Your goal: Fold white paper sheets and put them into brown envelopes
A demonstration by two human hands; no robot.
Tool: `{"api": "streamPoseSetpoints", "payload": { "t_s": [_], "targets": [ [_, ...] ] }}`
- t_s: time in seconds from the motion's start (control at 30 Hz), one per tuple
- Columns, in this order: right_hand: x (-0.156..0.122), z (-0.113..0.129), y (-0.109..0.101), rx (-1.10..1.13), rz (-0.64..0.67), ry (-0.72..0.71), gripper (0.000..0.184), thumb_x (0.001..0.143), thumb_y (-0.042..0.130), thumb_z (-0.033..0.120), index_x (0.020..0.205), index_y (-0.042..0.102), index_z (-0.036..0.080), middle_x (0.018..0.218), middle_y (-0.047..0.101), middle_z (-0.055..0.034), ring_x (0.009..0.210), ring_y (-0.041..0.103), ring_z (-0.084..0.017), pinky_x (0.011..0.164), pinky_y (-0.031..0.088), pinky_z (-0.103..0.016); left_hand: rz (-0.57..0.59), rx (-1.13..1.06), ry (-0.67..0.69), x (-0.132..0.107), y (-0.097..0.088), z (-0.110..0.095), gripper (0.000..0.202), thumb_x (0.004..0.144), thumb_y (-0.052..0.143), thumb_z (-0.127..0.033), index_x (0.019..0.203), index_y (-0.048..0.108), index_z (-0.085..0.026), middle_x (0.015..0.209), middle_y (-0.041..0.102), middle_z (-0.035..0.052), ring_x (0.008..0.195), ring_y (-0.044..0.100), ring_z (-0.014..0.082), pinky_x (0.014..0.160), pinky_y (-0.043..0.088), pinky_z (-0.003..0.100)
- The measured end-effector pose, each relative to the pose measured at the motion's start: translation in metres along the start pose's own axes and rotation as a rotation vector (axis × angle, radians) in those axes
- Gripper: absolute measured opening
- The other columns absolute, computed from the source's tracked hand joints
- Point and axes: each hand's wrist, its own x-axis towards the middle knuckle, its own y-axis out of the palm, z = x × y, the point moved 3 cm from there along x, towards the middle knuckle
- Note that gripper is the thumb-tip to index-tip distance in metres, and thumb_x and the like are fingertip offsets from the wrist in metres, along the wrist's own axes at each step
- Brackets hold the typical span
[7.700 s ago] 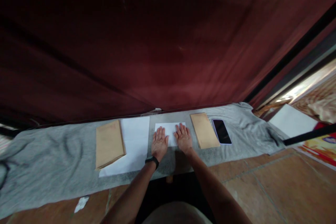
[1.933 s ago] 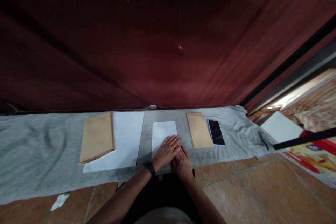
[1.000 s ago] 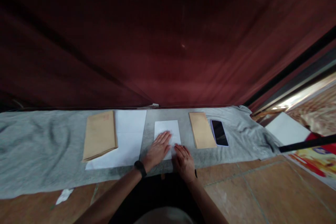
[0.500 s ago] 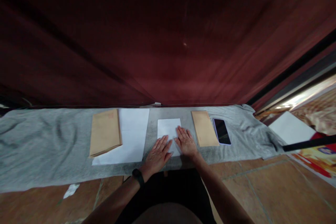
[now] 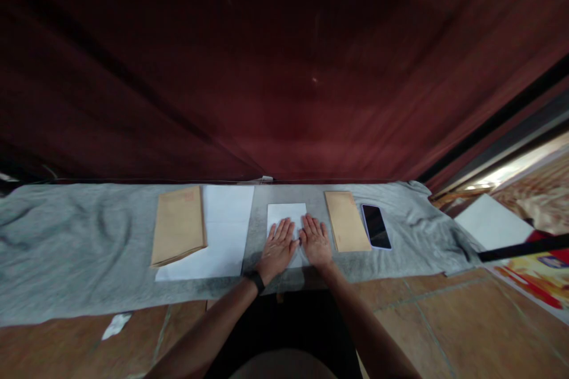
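Note:
Both my hands lie flat, side by side, on a folded white sheet of paper (image 5: 287, 213) that rests on a grey cloth (image 5: 80, 249). My left hand (image 5: 278, 247), with a black band at the wrist, covers the sheet's lower left part, fingers stretched out. My right hand (image 5: 315, 241) presses the lower right part, fingers also spread flat. Neither hand holds anything.
Left of the sheet, a stack of brown envelopes (image 5: 178, 231) lies partly over white paper (image 5: 224, 225). To the right are another brown envelope (image 5: 347, 228) and a dark phone (image 5: 376, 226). A dark red curtain (image 5: 284, 71) hangs behind. Brown floor tiles (image 5: 444, 325) lie in front.
My left hand has slid forward onto the sheet, level with my right hand. Earlier the hands worked nearer the sheet's near edge, one over the other.

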Motion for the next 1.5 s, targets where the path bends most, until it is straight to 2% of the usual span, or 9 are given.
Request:
{"api": "streamPoseSetpoints", "payload": {
  "t_s": [0.2,0.33,0.5,0.6,0.77,0.93,1.23,1.4,1.5],
  "targets": [
    [0.004,0.001,0.005,0.037,-0.06,0.081,0.051,0.104,0.031,0.031,0.153,0.041,0.018,0.155,0.045,-0.0095,0.144,0.04,-0.027,0.119,0.025,-0.051,-0.056,0.04,-0.12,0.026,0.008,0.02,0.056,0.103,0.034,-0.041,0.155,0.038,-0.021,0.162,0.033,0.0098,0.152,0.026,0.026,0.124,0.019,0.051],
    [0.011,0.005,0.001,0.049,-0.139,0.126,0.051,0.104,0.031,0.027,0.151,0.044,0.013,0.153,0.047,-0.0142,0.143,0.042,-0.029,0.118,0.026,-0.053,-0.089,0.053,-0.151,0.031,0.009,0.031,0.06,0.101,0.036,-0.045,0.155,0.037,-0.02,0.163,0.032,0.0127,0.152,0.026,0.0292,0.123,0.019,0.053],
    [0.029,0.031,0.005,0.067,0.002,-0.087,0.051,0.105,0.031,0.029,0.153,0.041,0.013,0.157,0.043,-0.0126,0.146,0.038,-0.023,0.12,0.027,-0.044,-0.07,0.025,-0.121,0.03,0.011,0.034,0.059,0.099,0.034,-0.032,0.156,0.033,-0.019,0.163,0.031,0.0125,0.153,0.023,0.0286,0.122,0.019,0.056],
    [0.038,0.037,0.009,0.1,0.001,-0.119,0.05,0.106,0.029,0.031,0.153,0.042,0.018,0.154,0.047,-0.0113,0.145,0.04,-0.023,0.119,0.029,-0.046,-0.054,0.017,-0.12,0.03,0.01,0.034,0.058,0.099,0.032,-0.026,0.156,0.032,-0.018,0.163,0.031,0.0122,0.153,0.024,0.0272,0.122,0.021,0.054],
    [0.047,0.019,0.009,0.048,-0.034,-0.048,0.05,0.106,0.03,0.033,0.152,0.043,0.016,0.156,0.044,-0.0128,0.145,0.04,-0.026,0.117,0.029,-0.048,-0.069,0.035,-0.129,0.031,0.009,0.033,0.056,0.101,0.033,-0.033,0.155,0.036,-0.02,0.163,0.031,0.0117,0.152,0.026,0.0276,0.122,0.021,0.052],
    [0.046,0.001,0.003,0.042,-0.082,0.001,0.052,0.106,0.029,0.037,0.152,0.042,0.015,0.154,0.046,-0.0131,0.142,0.043,-0.028,0.116,0.029,-0.05,-0.076,0.05,-0.183,0.031,0.01,0.034,0.06,0.101,0.035,-0.04,0.155,0.035,-0.014,0.163,0.03,0.0152,0.152,0.024,0.0297,0.122,0.022,0.051],
    [0.007,-0.008,-0.008,-0.007,-0.054,0.08,0.052,0.104,0.032,0.028,0.153,0.04,0.015,0.159,0.038,-0.0116,0.144,0.039,-0.029,0.118,0.028,-0.05,-0.065,0.034,-0.184,0.032,0.009,0.033,0.067,0.101,0.034,-0.052,0.157,0.032,-0.015,0.164,0.027,0.0149,0.153,0.02,0.0313,0.123,0.019,0.054],
    [-0.037,0.001,-0.016,0.038,-0.009,-0.056,0.049,0.104,0.035,0.033,0.152,0.044,0.023,0.157,0.043,-0.0054,0.144,0.04,-0.028,0.12,0.025,-0.051,-0.107,0.023,-0.17,0.032,0.009,0.033,0.069,0.099,0.034,-0.057,0.156,0.034,-0.018,0.163,0.031,0.0124,0.154,0.02,0.0303,0.122,0.021,0.052],
    [-0.059,0.006,-0.021,0.05,-0.002,-0.09,0.051,0.105,0.036,0.035,0.153,0.041,0.019,0.157,0.043,-0.0066,0.144,0.04,-0.027,0.122,0.022,-0.049,-0.096,0.032,-0.172,0.033,0.007,0.033,0.068,0.1,0.035,-0.057,0.155,0.036,-0.017,0.163,0.03,0.0133,0.153,0.02,0.0308,0.123,0.021,0.052]
  ]
}}
